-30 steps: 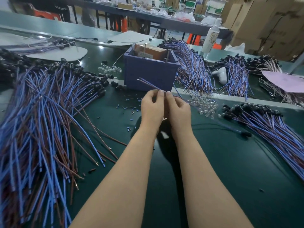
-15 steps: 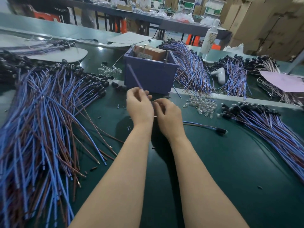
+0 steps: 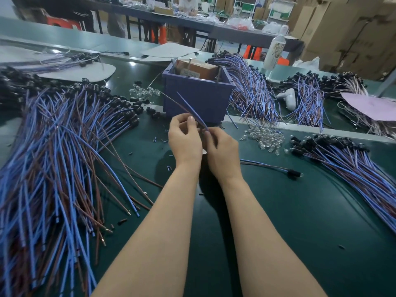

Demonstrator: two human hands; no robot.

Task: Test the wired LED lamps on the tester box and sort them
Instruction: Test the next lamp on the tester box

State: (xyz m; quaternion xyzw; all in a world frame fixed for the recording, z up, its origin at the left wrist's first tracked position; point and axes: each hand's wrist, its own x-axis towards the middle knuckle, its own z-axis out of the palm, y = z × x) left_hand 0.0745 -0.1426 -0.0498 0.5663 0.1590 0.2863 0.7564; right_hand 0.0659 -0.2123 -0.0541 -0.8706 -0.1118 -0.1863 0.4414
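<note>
Both hands meet just in front of the purple tester box (image 3: 197, 99) at the middle of the green mat. My left hand (image 3: 185, 140) and my right hand (image 3: 221, 148) each pinch one wired lamp (image 3: 188, 108), whose blue and brown wires slant up to the left across the box front. Its lamp end is hidden between my fingers. A second wired lamp (image 3: 293, 173) with a black holder lies loose on the mat to the right. A broad pile of wired lamps (image 3: 53, 151) covers the left side, and another pile (image 3: 351, 163) fans out on the right.
Clear loose LED bulbs (image 3: 265, 137) lie right of my hands, with more bulbs (image 3: 143, 92) left of the box. Further wire bundles (image 3: 250, 88) and a white tool (image 3: 287, 97) lie behind a raised table rail. A pink sheet (image 3: 370, 106) sits far right.
My hands moved left from the box, then shifted slightly right again while working the held wires. A wired lamp came to rest on the mat to the right.
</note>
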